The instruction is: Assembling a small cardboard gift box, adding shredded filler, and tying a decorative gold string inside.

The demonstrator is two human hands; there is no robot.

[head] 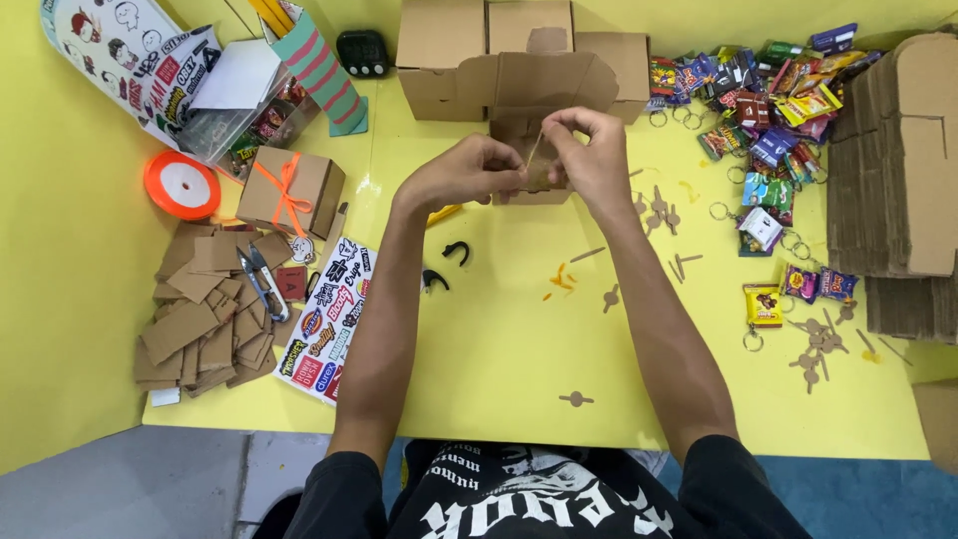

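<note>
Both hands up over the yellow table [519,339]. Left hand [467,172] and right hand [589,150] pinch a small cardboard piece [540,170] between fingertips, long axis roughly vertical, top leaning right, in front of the open cardboard box [529,75].

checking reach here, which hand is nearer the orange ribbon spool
Left. The left hand is up at the cardboard box, across the small ribboned box from the orange ribbon spool; the right hand is farther right, beyond the left.
</note>
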